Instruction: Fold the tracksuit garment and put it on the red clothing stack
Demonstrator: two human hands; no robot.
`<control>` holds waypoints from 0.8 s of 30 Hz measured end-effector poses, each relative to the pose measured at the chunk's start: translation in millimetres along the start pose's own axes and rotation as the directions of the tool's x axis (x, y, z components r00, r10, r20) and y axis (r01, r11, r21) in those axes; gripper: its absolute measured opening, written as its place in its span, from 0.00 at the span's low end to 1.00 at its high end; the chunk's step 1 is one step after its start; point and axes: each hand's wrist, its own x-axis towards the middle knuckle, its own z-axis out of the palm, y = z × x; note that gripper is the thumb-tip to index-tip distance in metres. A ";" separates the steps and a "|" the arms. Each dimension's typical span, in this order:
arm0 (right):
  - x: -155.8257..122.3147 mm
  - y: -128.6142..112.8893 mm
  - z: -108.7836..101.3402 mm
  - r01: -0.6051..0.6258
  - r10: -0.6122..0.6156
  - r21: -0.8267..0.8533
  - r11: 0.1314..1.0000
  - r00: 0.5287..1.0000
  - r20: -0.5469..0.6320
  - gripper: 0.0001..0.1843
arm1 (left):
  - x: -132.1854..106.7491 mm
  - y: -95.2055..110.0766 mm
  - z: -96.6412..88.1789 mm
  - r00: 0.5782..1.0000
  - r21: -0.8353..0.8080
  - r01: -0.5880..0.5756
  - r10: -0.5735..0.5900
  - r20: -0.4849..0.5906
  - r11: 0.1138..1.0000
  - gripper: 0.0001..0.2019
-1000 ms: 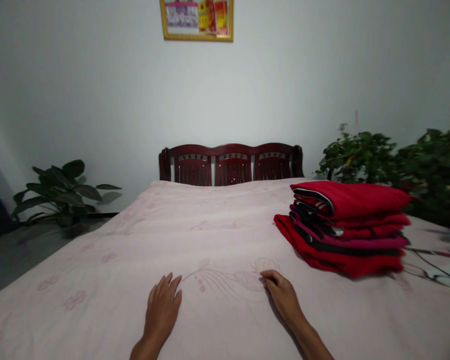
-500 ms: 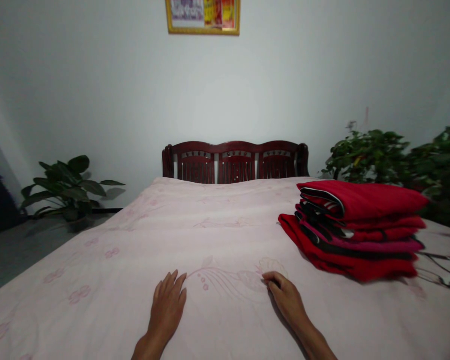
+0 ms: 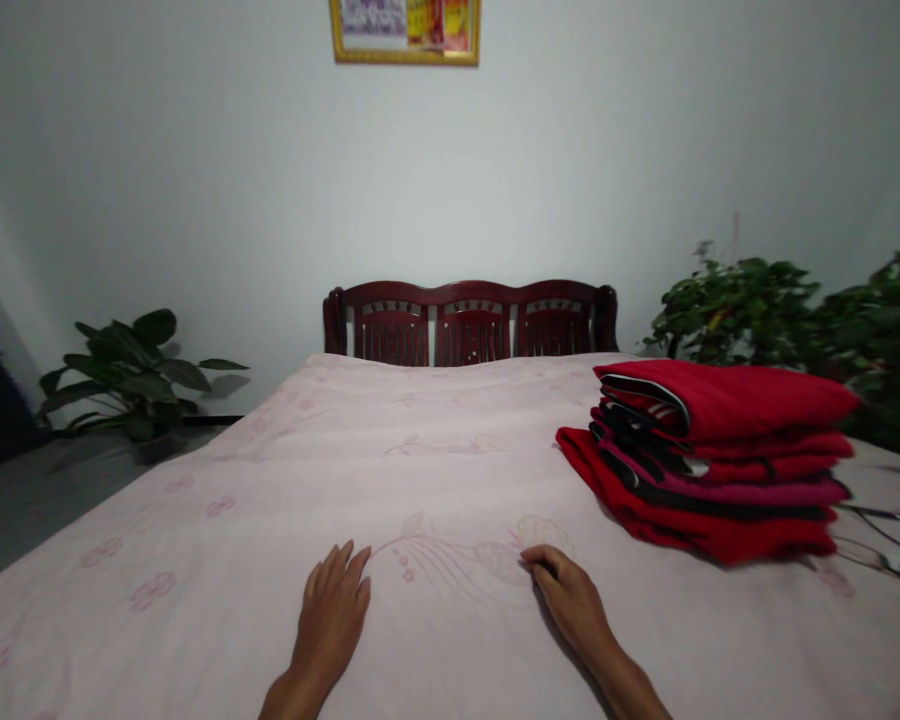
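On the pale pink flowered bedsheet point(image 3: 450, 480), my left hand point(image 3: 333, 607) rests palm down with its fingers stretched out and slightly apart. It holds nothing. To its right, my right hand point(image 3: 570, 600) lies on the sheet near a printed flower, fingers curled in and thumb close to the index finger. Nothing shows between those fingers. Beyond my right hand and apart from it stands a stack of folded clothes point(image 3: 720, 460), red, magenta and black, with the top red piece showing a black and white edge.
A dark red wooden headboard point(image 3: 472, 322) is at the far end. Wires and what looks like eyeglasses point(image 3: 881, 560) lie right of the stack. Potted plants stand on the left point(image 3: 139, 375) and right point(image 3: 742, 310). A gold picture frame point(image 3: 406, 57) hangs above.
Both hands keep their places on the sheet and their finger poses. The view has tilted very slightly; the folded clothes have not moved.
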 end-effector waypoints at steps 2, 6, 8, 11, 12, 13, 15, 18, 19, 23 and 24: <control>-0.1 -1.3 -0.1 0.005 -0.005 0.003 1.000 1.000 0.002 0.15 | 0.0 0.0 -0.2 1.000 -0.004 0.000 0.000 0.005 1.000 0.23; -0.7 -4.4 -0.6 0.006 -0.006 -0.001 1.000 1.000 0.009 0.16 | -0.5 -0.4 -1.0 1.000 -0.006 -0.003 0.003 0.012 1.000 0.23; -0.9 -5.5 -0.9 -0.006 0.006 -0.009 1.000 1.000 0.010 0.16 | -0.6 -0.1 -1.8 1.000 -0.003 -0.006 0.006 0.015 1.000 0.23; -0.9 -5.5 -1.1 -0.010 0.011 -0.021 1.000 1.000 0.014 0.16 | 0.0 1.2 -3.4 1.000 0.002 -0.005 0.005 0.023 1.000 0.23; -0.8 -5.1 -1.1 -0.008 0.008 -0.025 1.000 1.000 0.016 0.16 | 0.2 1.9 -3.9 1.000 0.002 -0.001 0.001 0.026 1.000 0.23; -0.7 -4.6 -1.0 -0.004 0.005 -0.029 1.000 1.000 0.019 0.16 | 0.4 2.5 -4.4 1.000 0.002 0.003 -0.003 0.029 1.000 0.23; -0.4 -3.2 -0.8 0.005 -0.005 -0.032 0.999 1.000 0.021 0.16 | 0.6 3.3 -5.3 1.000 -0.001 0.007 -0.007 0.029 1.000 0.23; -0.2 -1.6 -0.4 0.010 -0.009 -0.030 0.999 1.000 0.023 0.16 | 0.2 3.5 -6.1 1.000 0.000 0.001 -0.001 0.027 1.000 0.23; -0.1 -1.3 -0.3 0.008 -0.008 -0.030 1.000 1.000 0.025 0.17 | 0.1 3.3 -6.1 1.000 0.001 0.000 0.000 0.027 1.000 0.23; -0.3 -1.7 -0.3 -0.003 0.004 -0.036 0.999 0.999 0.035 0.17 | -0.4 1.9 -4.4 1.000 0.000 -0.008 0.008 0.015 1.000 0.23; -0.4 -2.1 -0.4 -0.003 0.004 -0.034 0.999 0.999 0.033 0.16 | -0.5 1.7 -3.8 1.000 -0.002 -0.009 0.010 0.011 1.000 0.23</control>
